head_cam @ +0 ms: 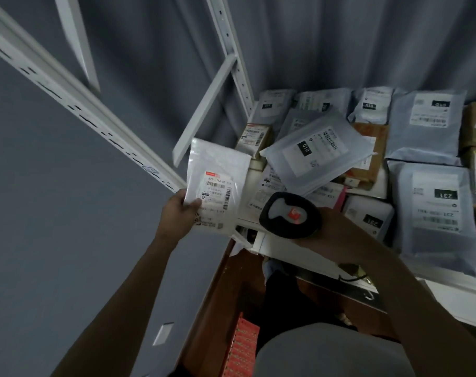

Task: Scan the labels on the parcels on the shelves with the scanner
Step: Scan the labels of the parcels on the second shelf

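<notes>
Left hand pinches a white parcel by its lower edge, label facing up, beside the parcel-covered shelf, while the right hand grips the black scanner just right of it.

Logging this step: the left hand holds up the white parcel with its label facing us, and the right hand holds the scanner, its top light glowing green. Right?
Not quite: the light on the scanner glows red-orange, not green, as the head view shows. The rest holds: the left hand holds up the white parcel, label facing us, and the right hand holds the scanner.
</notes>
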